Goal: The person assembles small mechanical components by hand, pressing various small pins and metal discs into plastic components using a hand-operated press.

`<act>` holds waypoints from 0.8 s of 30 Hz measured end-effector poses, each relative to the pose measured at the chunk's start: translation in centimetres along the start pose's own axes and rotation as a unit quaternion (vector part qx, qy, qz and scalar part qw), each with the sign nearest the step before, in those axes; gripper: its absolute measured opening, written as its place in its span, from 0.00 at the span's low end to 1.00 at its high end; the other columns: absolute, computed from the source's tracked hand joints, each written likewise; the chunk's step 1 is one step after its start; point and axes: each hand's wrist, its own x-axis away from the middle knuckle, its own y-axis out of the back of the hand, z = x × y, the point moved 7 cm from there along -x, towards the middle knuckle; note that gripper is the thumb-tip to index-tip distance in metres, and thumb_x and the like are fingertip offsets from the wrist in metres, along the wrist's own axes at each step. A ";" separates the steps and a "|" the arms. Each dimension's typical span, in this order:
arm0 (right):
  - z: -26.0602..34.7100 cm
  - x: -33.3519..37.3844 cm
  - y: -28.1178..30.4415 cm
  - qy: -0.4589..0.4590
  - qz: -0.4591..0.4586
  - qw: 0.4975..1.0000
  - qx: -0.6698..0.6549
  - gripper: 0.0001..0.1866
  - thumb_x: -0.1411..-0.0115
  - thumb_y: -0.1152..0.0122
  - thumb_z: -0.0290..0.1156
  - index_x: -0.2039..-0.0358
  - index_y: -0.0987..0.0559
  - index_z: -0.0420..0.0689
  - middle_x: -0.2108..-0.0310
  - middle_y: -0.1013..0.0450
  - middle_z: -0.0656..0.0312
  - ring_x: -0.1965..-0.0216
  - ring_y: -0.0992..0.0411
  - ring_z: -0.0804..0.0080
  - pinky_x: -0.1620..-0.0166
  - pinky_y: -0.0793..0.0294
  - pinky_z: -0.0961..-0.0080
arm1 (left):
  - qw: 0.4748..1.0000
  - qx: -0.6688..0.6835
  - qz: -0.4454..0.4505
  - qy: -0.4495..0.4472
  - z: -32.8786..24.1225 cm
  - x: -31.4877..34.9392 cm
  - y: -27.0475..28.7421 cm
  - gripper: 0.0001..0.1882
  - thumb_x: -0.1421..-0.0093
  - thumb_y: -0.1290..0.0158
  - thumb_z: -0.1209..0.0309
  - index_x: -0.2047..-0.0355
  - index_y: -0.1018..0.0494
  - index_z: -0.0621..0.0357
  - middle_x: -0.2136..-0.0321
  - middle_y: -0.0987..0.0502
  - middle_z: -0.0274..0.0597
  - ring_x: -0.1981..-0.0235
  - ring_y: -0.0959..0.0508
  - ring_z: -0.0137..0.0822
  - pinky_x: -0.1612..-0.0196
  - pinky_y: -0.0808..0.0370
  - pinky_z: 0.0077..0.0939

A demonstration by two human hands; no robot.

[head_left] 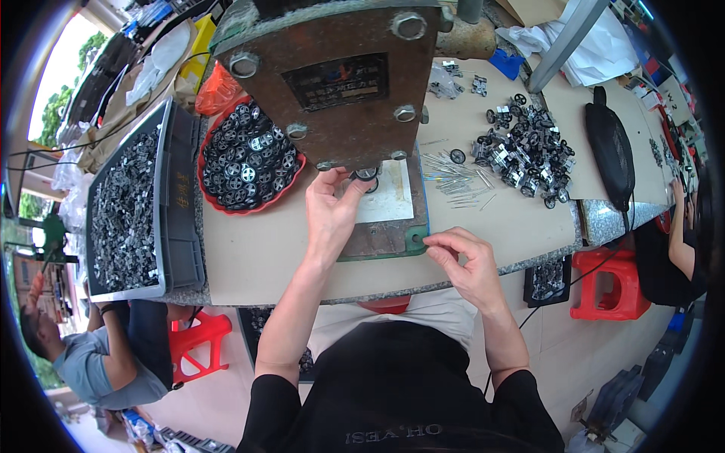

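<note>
My left hand [332, 211] reaches under the rusty brown press [332, 83] and pinches a small black wheel [367, 175] on the white pad of the press base [385, 234]. Near the front right corner of that base, my right hand [462, 260] has its thumb and fingers pinched on what looks like a thin metal pin, too small to make out. A loose pile of thin metal pins [457, 181] lies just right of the base. A red bowl [249, 158] full of black wheels sits to the left of the press.
A grey crate [181, 204] of small metal parts stands at the far left. Assembled wheel-and-axle parts [529, 151] are heaped at the right, beside a black fan [612, 151]. Red stools [613, 283] stand under the bench. Other people sit at lower left and far right.
</note>
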 end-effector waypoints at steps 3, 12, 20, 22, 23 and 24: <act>-0.4 0.3 0.2 -0.009 -0.001 1.000 -0.007 0.08 0.44 0.39 0.25 0.64 0.20 0.38 0.71 0.27 0.62 0.75 0.31 0.79 0.72 0.33 0.84 | 1.000 -0.010 0.002 0.002 0.0 0.0 -0.3 0.10 0.47 0.43 0.79 0.64 0.27 0.69 0.66 0.21 0.44 0.63 0.24 0.28 0.57 0.29 0.22; -0.4 -0.2 0.5 -0.014 0.013 1.000 0.005 0.07 0.44 0.39 0.25 0.65 0.20 0.38 0.73 0.27 0.63 0.75 0.32 0.80 0.72 0.34 0.85 | 0.999 -0.048 -0.007 0.019 1.7 -1.0 0.1 0.12 0.46 0.43 0.77 0.64 0.30 0.73 0.67 0.21 0.48 0.64 0.23 0.31 0.57 0.28 0.23; 10.4 -2.2 9.0 0.159 -0.113 0.970 0.146 0.05 0.45 0.40 0.21 0.68 0.20 0.36 0.75 0.27 0.62 0.75 0.33 0.78 0.71 0.35 0.83 | 0.994 -0.105 -0.016 -0.018 0.4 -0.7 0.0 0.16 0.51 0.40 0.75 0.65 0.30 0.74 0.67 0.22 0.55 0.62 0.21 0.42 0.56 0.27 0.30; 14.9 -3.1 11.8 0.228 -0.174 0.951 0.118 0.04 0.45 0.41 0.20 0.69 0.21 0.34 0.75 0.27 0.61 0.74 0.32 0.78 0.69 0.35 0.84 | 0.989 -0.144 -0.017 -0.016 0.7 -0.3 0.2 0.19 0.55 0.39 0.72 0.66 0.29 0.74 0.66 0.22 0.56 0.59 0.21 0.46 0.56 0.26 0.34; 17.9 -3.8 12.6 0.264 -0.196 0.936 0.127 0.04 0.45 0.41 0.20 0.69 0.21 0.33 0.76 0.27 0.63 0.74 0.32 0.80 0.69 0.35 0.85 | 0.994 -0.106 -0.012 -0.019 2.8 -0.4 0.6 0.17 0.54 0.39 0.73 0.68 0.29 0.74 0.66 0.23 0.55 0.60 0.21 0.46 0.56 0.27 0.34; 20.2 -4.8 13.3 0.278 -0.219 0.926 0.134 0.05 0.44 0.42 0.20 0.68 0.21 0.33 0.75 0.27 0.64 0.73 0.33 0.83 0.69 0.35 0.86 | 0.993 -0.113 -0.021 -0.022 3.5 -0.2 1.0 0.16 0.53 0.40 0.73 0.68 0.29 0.73 0.65 0.24 0.53 0.61 0.21 0.45 0.56 0.27 0.33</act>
